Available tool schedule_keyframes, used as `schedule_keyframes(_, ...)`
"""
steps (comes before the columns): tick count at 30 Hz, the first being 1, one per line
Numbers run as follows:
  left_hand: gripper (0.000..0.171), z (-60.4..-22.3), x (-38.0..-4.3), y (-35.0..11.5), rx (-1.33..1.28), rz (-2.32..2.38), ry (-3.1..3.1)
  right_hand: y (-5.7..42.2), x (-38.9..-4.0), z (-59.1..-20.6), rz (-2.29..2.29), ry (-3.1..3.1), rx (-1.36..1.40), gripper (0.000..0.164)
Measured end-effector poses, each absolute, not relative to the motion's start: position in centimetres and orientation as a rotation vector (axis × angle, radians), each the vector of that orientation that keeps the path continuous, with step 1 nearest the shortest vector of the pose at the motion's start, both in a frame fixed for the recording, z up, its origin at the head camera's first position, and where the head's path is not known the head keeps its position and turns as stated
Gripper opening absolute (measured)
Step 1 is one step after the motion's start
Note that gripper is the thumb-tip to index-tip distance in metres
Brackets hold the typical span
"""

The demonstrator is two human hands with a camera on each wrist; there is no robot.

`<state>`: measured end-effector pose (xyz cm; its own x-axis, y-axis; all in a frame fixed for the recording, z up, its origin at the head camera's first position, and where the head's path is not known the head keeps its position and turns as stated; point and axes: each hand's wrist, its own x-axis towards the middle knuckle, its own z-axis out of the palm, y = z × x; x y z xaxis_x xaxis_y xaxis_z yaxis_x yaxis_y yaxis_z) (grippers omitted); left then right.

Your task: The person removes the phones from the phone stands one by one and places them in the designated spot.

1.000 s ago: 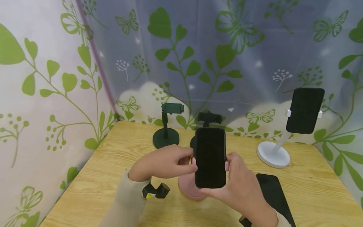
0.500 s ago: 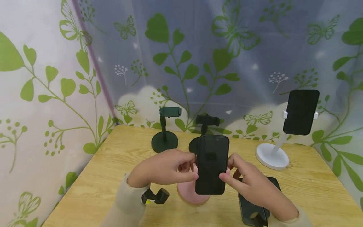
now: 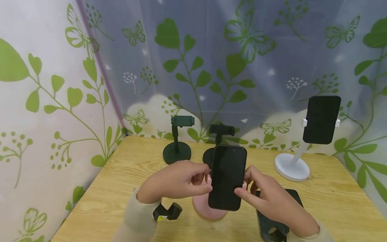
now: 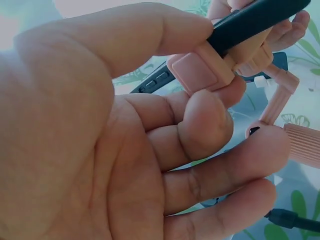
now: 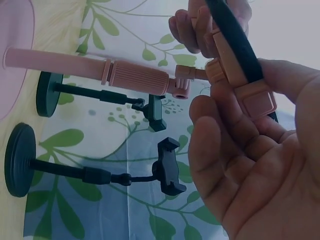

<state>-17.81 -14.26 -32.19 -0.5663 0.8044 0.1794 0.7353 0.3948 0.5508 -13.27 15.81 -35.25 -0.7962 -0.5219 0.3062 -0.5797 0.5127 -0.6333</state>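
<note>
A black smartphone (image 3: 228, 178) sits upright, leaning slightly, in the clamp of a pink phone stand (image 3: 208, 209). My left hand (image 3: 181, 179) pinches the clamp's left end (image 4: 197, 72) between thumb and index finger, its other fingers loosely curled below. On the opposite side, my right hand (image 3: 269, 198) holds the clamp's right end (image 5: 257, 100), thumb at the phone's front edge. In the right wrist view, the pink pole (image 5: 135, 77) with its ribbed collar runs up to the joint behind the phone. In the head view the phone hides most of the pole.
Behind the phone stand a dark green phone stand (image 3: 177, 153) and a black phone stand (image 3: 222, 130). At the back right, a white phone stand (image 3: 292, 167) carries another phone (image 3: 322, 119). Dark phones (image 3: 270, 223) lie on the wooden table (image 3: 121, 174) under my right forearm.
My right thumb has moved from under the phone's lower edge up to the clamp's right end. The phone now leans a little to the right. My left hand keeps its hold.
</note>
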Motion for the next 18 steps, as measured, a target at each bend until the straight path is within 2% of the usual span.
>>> schedule_keyframes(13, 0.018, -32.16, -18.14, -14.30, 1.322, 0.992, 2.604, 15.35, -13.10, -34.82, 1.042, -2.638, 0.847, 0.021)
schedule_keyframes(18, 0.019, -32.32, -18.12, -13.96, 1.336, 1.031, 2.546, 15.47, -13.22, -34.94, 1.023, -2.601, 0.801, 0.040)
